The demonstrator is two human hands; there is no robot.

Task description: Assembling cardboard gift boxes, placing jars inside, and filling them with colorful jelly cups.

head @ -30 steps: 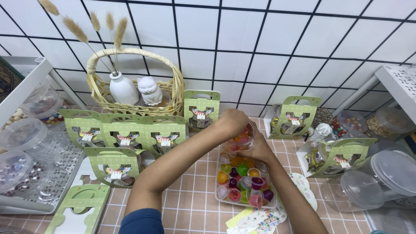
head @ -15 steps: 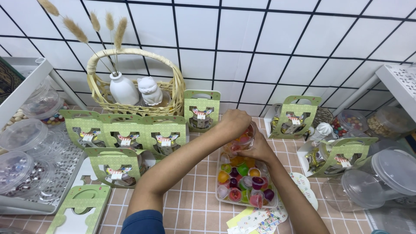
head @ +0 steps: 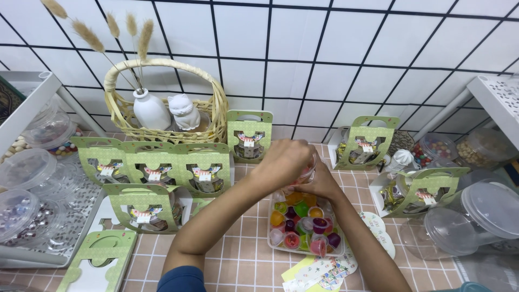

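My left hand (head: 285, 160) and my right hand (head: 323, 182) meet over the far end of a clear tray (head: 336, 252) filled with several small colourful jelly cups (head: 303, 224). Between the two hands sits a small clear jar (head: 308, 172) with reddish contents; the left hand covers its top and the right hand grips its side. Most of the jar is hidden by the fingers.
Several green handled gift boxes (head: 157, 167) stand on the pink tiled counter, left and right. A wicker basket (head: 213, 116) with a white vase and a cat figurine sits at the back. Clear lidded containers (head: 476, 216) flank both sides. Sticker sheets (head: 319, 270) lie near the front.
Both hands stay clasped on the jar above the tray, with only slight shifts of the fingers.
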